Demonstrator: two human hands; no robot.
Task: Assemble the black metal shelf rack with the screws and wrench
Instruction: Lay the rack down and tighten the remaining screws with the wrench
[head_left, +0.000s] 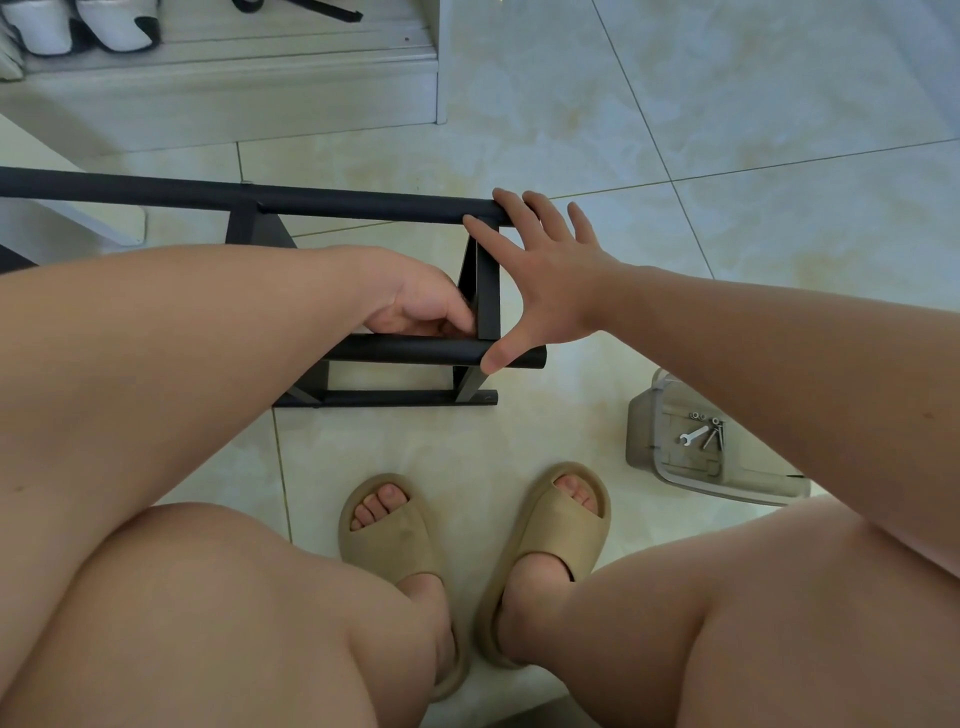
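The black metal shelf rack (363, 205) is seen standing on the tiled floor (727, 104), directly ahead of the seated person's knees, with its long upper tube running from the left edge of the view to the middle. A shorter lower tube (415, 351) is set nearer the person, and both are joined by an upright post (487, 291) that rises from a flat base bar (395, 397) lying on the floor. The right hand (545, 280) is held spread wide: its fingertips are laid over the end of the upper tube, while the thumb is pressed against the end of the lower tube. The left hand (421, 306) is brought in from the left, just above the lower tube, with its fingers curled and the thumb tip placed against the upright post; whether anything small is pinched there cannot be told. To the right of the rack, well apart from it, a clear plastic container (644, 431) is set on the floor, and a small wrench (693, 435) and a few screws (714, 434) are kept inside it. Tan sandals (389, 530) are worn on both feet, which are planted between the knees. At the top left, white shoes (78, 26) are stored on a low pale shelf (234, 67).
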